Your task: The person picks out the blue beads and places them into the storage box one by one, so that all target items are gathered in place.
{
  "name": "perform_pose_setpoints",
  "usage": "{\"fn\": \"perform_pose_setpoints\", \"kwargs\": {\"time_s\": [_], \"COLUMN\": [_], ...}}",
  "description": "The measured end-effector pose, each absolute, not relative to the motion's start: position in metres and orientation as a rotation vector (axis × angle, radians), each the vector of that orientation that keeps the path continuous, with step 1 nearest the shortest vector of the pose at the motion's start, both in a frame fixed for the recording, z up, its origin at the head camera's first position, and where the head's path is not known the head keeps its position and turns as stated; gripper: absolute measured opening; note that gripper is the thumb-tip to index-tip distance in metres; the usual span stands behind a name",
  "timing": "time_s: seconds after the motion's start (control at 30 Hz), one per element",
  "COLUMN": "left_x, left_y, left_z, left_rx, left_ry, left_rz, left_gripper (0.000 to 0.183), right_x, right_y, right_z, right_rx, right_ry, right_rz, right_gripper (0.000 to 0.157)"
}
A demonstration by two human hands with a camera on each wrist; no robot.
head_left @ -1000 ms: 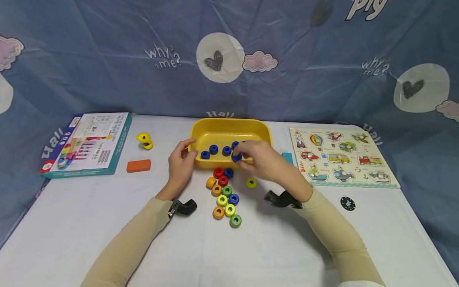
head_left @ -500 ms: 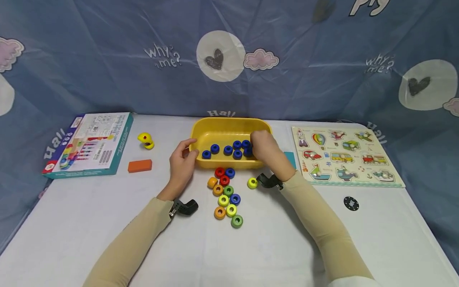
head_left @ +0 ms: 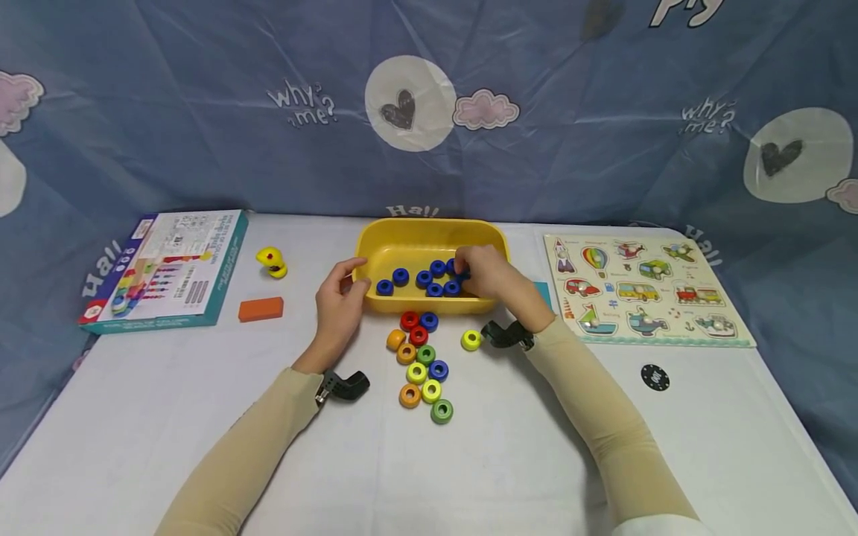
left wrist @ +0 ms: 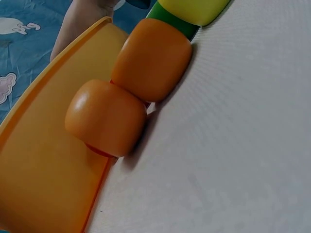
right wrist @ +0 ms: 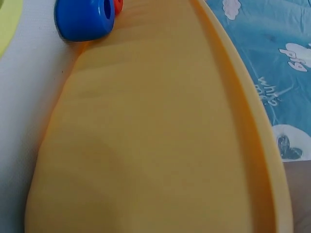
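My left hand (head_left: 339, 307) grips the left end of a yellow plastic tray (head_left: 429, 305), thumb and fingers at its rim. Inside the tray, my right hand (head_left: 492, 275) reaches down at the right side, fingers curled at a blue bead (head_left: 462, 276); its fingertips are mostly hidden. Several more blue beads (head_left: 424, 279) lie in the tray left of that hand. In front of the tray is a loose cluster of red, blue, green, yellow and orange beads (head_left: 416, 373). The left wrist view shows orange beads (left wrist: 153, 60) close against the tray wall.
A single yellow bead (head_left: 471, 340) lies near the right wrist. To the left are a boxed toy (head_left: 167, 268), a yellow duck-like toy (head_left: 272, 262) and an orange block (head_left: 261, 309). On the right lie a picture puzzle board (head_left: 646, 290) and a black chip (head_left: 655, 377).
My right hand went from the middle of the tray to its right end, then slightly back left, and the blue beads there sit closer together. The left hand stays on the rim.
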State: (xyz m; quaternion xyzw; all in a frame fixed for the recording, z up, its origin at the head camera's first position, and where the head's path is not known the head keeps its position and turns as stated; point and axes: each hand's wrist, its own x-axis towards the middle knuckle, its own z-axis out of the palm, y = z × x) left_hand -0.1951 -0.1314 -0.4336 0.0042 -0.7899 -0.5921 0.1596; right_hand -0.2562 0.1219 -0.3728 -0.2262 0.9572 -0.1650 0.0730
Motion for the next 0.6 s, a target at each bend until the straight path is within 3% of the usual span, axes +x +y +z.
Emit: {"fn": "perform_pose_setpoints", "kwargs": {"time_s": [0.3, 0.5, 0.6], "left_x": [-0.193, -0.193, -0.193], "left_y": [-0.131, -0.131, -0.131], "left_z": [-0.432, -0.432, -0.431], "left_rx": [0.014, 0.015, 0.023], "left_ry": [-2.264, -2.264, -2.258], "left_rz": [-1.703, -1.709, -1.705], "left_gripper": [0.034, 0.034, 0.033], "right_x": [-0.24, -0.193, -0.174], "right_y": [0.129, 0.122, 0.113], "right_z": [-0.361, -0.348, -0.353], "right_rx": [-0.831, -1.263, -1.343], "right_ry": [2.879, 2.851, 2.754], "right_rz": [-0.639, -0.836, -0.743], "right_gripper": [0.023, 0.012, 0.014]}}
